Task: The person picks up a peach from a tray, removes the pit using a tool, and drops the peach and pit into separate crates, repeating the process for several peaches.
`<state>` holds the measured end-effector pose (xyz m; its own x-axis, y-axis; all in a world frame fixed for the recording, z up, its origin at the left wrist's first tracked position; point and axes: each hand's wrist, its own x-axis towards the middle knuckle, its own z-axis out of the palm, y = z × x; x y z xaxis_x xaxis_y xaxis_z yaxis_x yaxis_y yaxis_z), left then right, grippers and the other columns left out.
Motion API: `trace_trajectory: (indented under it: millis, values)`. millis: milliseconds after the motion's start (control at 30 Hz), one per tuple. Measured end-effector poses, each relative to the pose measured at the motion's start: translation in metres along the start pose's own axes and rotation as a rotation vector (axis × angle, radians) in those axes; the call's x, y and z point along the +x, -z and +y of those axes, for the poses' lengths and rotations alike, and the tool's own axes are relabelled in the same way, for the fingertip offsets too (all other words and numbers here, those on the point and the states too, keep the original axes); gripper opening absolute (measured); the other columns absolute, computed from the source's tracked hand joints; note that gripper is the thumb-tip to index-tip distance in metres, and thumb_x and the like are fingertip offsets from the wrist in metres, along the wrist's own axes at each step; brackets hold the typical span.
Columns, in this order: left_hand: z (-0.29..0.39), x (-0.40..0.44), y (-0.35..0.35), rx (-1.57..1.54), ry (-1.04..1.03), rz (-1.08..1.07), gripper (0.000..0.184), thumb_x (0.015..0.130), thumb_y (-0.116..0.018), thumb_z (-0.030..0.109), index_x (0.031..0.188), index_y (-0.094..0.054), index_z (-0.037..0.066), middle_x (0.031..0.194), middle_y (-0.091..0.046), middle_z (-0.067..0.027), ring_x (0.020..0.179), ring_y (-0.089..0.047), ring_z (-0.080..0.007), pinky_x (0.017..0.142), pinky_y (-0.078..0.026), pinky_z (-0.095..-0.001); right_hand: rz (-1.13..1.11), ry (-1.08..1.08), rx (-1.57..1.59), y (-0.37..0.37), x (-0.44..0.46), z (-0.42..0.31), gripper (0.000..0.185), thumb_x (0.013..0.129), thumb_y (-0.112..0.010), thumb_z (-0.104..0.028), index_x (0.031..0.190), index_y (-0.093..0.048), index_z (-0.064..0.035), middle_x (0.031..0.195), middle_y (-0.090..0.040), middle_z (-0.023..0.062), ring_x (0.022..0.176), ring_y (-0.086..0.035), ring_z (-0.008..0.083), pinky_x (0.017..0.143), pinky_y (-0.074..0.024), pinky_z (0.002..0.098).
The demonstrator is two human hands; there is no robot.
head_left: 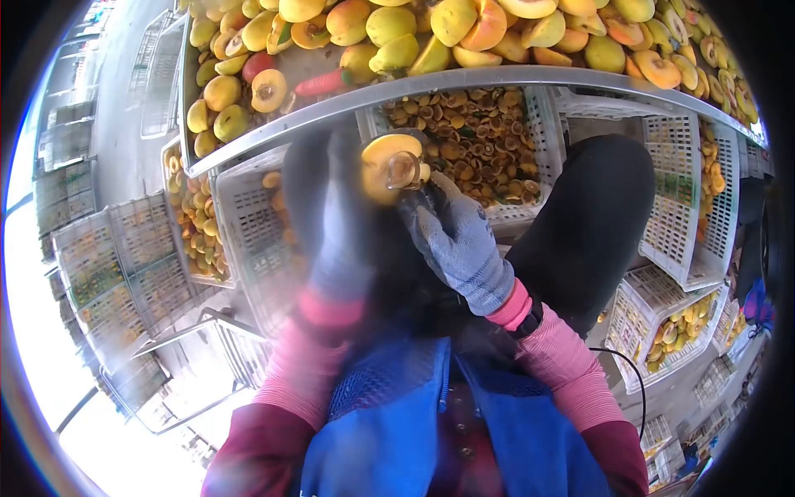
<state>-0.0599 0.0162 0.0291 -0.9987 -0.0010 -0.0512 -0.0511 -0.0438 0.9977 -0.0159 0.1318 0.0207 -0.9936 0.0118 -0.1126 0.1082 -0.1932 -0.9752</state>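
A yellow peach half point(381, 157) is held up over the gap between my knees, cut side showing. Over its right side lies a round brownish loop point(404, 170), which looks like the end of a pitting knife. My right hand point(460, 248), in a grey-blue knit glove, is closed at the loop, thumb and fingers up against it; the handle is hidden in the grip. My left hand point(338, 224), gloved alike, is just left of the peach half and smeared by motion, so its fingers do not show clearly.
Ahead, a metal-edged table point(397, 86) bears many peach halves and a red handle point(325, 83). Beneath it, a white crate point(542, 124) holds brown cut-out pieces. More crates stand left and right, one white crate point(638, 319) with peaches. A black cable point(633, 364) curves at the right.
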Motion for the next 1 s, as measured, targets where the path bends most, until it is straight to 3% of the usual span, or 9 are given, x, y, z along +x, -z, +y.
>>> trace_trajectory:
  millis: [67, 200, 300, 567, 667, 733, 867, 933, 1000]
  values:
    - [-0.014, -0.006, 0.006, 0.385, -0.284, -0.019, 0.036, 0.088, -0.057, 0.007, 0.12, -0.045, -0.005, 0.095, -0.059, -0.0177, 0.079, -0.061, -0.0279, 0.068, -0.051, -0.0362, 0.031, -0.001, -0.091, 0.001, -0.005, 0.0, 0.025, 0.085, -0.062, -0.011, 0.107, -0.055, -0.0001, 0.083, -0.063, 0.0137, 0.073, -0.063, 0.0237, 0.065, -0.048, 0.0327]
    - [0.007, -0.014, -0.01, 0.216, 0.159, 0.079, 0.029, 0.094, -0.052, 0.016, 0.112, -0.051, -0.006, 0.094, -0.058, -0.0165, 0.076, -0.059, -0.022, 0.062, -0.049, -0.032, 0.116, 0.017, -0.195, 0.01, 0.004, -0.001, 0.027, 0.085, -0.058, -0.007, 0.111, -0.053, 0.0004, 0.09, -0.063, 0.0087, 0.075, -0.059, 0.0126, 0.067, -0.048, 0.0268]
    - [-0.007, -0.021, -0.011, 0.218, -0.124, 0.001, 0.027, 0.095, -0.053, 0.021, 0.104, -0.056, -0.003, 0.08, -0.057, -0.0106, 0.067, -0.056, -0.0119, 0.054, -0.044, -0.0241, 0.175, 0.099, -0.232, 0.011, 0.008, -0.001, 0.016, 0.08, -0.063, -0.003, 0.096, -0.059, -0.001, 0.077, -0.064, 0.008, 0.068, -0.06, 0.0126, 0.065, -0.0475, 0.0275]
    - [0.005, -0.032, -0.013, 0.16, 0.164, 0.12, 0.041, 0.093, -0.052, 0.039, 0.099, -0.057, -0.001, 0.077, -0.057, -0.0083, 0.07, -0.059, -0.0142, 0.057, -0.047, -0.0259, 0.1, 0.067, -0.23, 0.009, -0.015, -0.015, 0.03, 0.078, -0.066, -0.001, 0.106, -0.056, 0.0001, 0.08, -0.064, 0.0073, 0.074, -0.062, 0.0132, 0.07, -0.0488, 0.0269]
    - [-0.041, -0.024, 0.011, 0.727, -0.683, 0.036, 0.04, 0.088, -0.057, 0.028, 0.113, -0.048, -0.002, 0.082, -0.057, -0.011, 0.07, -0.058, -0.0196, 0.059, -0.047, -0.03, -0.085, 0.286, -0.316, 0.01, -0.033, -0.031, 0.034, 0.079, -0.06, 0.006, 0.112, -0.053, 0.0036, 0.095, -0.062, 0.0082, 0.082, -0.061, 0.0146, 0.075, -0.0495, 0.0274]
    - [-0.019, -0.022, 0.013, 0.918, -0.85, -0.018, 0.061, 0.079, -0.061, 0.012, 0.131, -0.032, -0.001, 0.086, -0.056, -0.0135, 0.071, -0.056, -0.0251, 0.059, -0.047, -0.034, -0.05, 0.183, 0.103, 0.001, -0.038, -0.028, 0.034, 0.079, -0.063, 0.003, 0.112, -0.053, 0.0042, 0.095, -0.062, 0.0111, 0.082, -0.06, 0.0146, 0.071, -0.049, 0.0279]
    - [-0.004, -0.026, 0.003, 0.564, -0.46, 0.066, 0.045, 0.087, -0.057, 0.014, 0.126, -0.042, -0.002, 0.086, -0.057, -0.0106, 0.075, -0.056, -0.0206, 0.065, -0.047, -0.0333, -0.039, 0.029, -0.402, 0.018, -0.024, -0.018, 0.033, 0.086, -0.06, -0.013, 0.112, -0.05, 0.0042, 0.09, -0.061, 0.0201, 0.075, -0.062, 0.0309, 0.067, -0.0483, 0.0358]
    - [0.011, -0.032, -0.019, -0.134, 0.259, 0.172, 0.033, 0.093, -0.053, 0.025, 0.113, -0.053, -0.002, 0.086, -0.058, -0.0088, 0.077, -0.056, -0.016, 0.066, -0.047, -0.0303, 0.084, 0.212, -0.526, 0.008, -0.033, -0.018, 0.023, 0.089, -0.058, -0.022, 0.097, -0.054, -0.0014, 0.079, -0.06, 0.0215, 0.071, -0.059, 0.0387, 0.06, -0.0454, 0.0425]
    - [0.017, -0.035, -0.029, 0.012, 0.122, 0.206, 0.038, 0.098, -0.044, 0.035, 0.098, -0.058, 0.0, 0.086, -0.059, -0.0067, 0.076, -0.056, -0.0114, 0.068, -0.046, -0.026, 0.06, 0.196, -0.546, 0.01, -0.033, -0.016, 0.021, 0.089, -0.055, -0.02, 0.102, -0.054, -0.0026, 0.079, -0.061, 0.0205, 0.073, -0.06, 0.04, 0.06, -0.045, 0.0444]
